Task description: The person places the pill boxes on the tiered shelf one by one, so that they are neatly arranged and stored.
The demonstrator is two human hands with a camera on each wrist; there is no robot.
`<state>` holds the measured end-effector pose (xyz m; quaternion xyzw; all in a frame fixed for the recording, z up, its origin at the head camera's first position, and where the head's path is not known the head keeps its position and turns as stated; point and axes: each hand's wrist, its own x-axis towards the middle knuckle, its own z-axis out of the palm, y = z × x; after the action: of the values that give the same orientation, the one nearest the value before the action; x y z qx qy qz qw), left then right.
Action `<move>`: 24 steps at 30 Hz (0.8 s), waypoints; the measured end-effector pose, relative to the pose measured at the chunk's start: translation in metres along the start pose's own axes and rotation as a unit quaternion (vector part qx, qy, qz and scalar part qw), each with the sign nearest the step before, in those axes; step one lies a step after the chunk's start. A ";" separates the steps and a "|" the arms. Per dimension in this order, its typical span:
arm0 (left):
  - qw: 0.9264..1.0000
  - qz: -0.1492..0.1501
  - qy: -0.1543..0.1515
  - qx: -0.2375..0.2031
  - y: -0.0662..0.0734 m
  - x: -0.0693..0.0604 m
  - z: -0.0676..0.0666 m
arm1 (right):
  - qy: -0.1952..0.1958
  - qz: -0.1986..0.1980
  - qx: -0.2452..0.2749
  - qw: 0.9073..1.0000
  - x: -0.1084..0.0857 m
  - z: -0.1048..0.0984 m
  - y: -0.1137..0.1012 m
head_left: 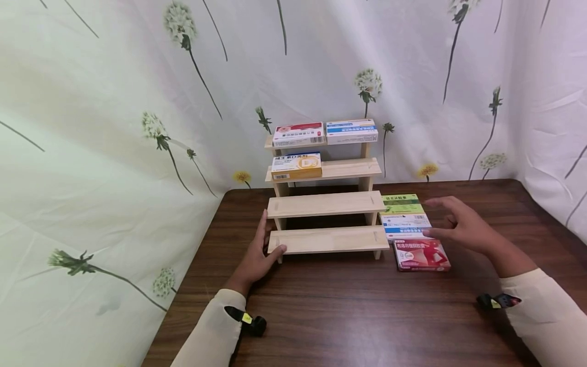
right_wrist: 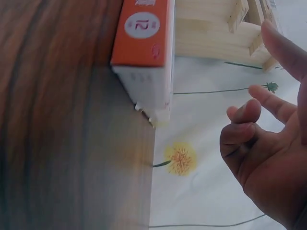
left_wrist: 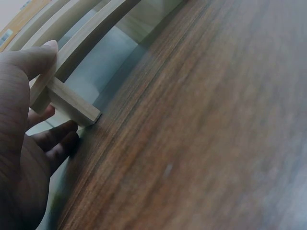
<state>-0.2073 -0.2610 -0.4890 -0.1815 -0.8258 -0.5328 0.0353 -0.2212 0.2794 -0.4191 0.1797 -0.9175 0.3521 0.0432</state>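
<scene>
A stepped wooden stand (head_left: 327, 240) has four shelves. My left hand (head_left: 254, 262) holds its lower left end, thumb on the bottom shelf's edge; in the left wrist view the fingers of this hand (left_wrist: 21, 129) lie by the side support. Right of the stand, a green box (head_left: 402, 204), a white-and-blue box (head_left: 403, 224) and a red box (head_left: 419, 255) lie in a column. Over their right side my right hand (head_left: 465, 229) hovers, thumb and index finger apart, other fingers bent, holding nothing. The right wrist view shows this hand (right_wrist: 276, 148) beyond the red box (right_wrist: 144, 33).
On the top shelf lie a red-and-white box (head_left: 298, 135) and a blue-and-white box (head_left: 352, 131). A yellow-and-white box (head_left: 296, 166) sits at the left of the shelf below. Behind the brown table (head_left: 321, 316) hangs a dandelion-print cloth (head_left: 312, 76).
</scene>
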 end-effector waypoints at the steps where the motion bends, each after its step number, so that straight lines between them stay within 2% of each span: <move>1: 1.000 0.000 0.000 0.001 0.000 0.000 0.000 | -0.003 0.000 0.001 1.000 -0.001 -0.001 0.002; 6: 1.000 0.001 0.002 0.007 -0.001 0.001 0.000 | -0.028 0.005 -0.007 1.000 -0.010 -0.006 0.010; 11: 1.000 -0.001 0.002 0.007 -0.001 0.002 0.001 | -0.070 0.018 -0.012 0.997 -0.022 -0.006 0.020; 16: 1.000 0.000 0.002 0.004 -0.002 0.001 0.001 | -0.086 -0.002 0.014 0.996 -0.031 -0.007 0.028; 20: 1.000 -0.004 0.000 0.000 -0.001 0.000 0.000 | -0.097 -0.006 0.033 0.995 -0.036 -0.005 0.032; 24: 1.000 -0.006 0.000 0.000 0.000 0.000 0.000 | -0.124 0.003 0.065 0.990 -0.038 -0.003 0.035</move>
<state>-0.2073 -0.2611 -0.4895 -0.1763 -0.8268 -0.5331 0.0321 -0.1987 0.3163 -0.4468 0.2215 -0.8913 0.3866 -0.0837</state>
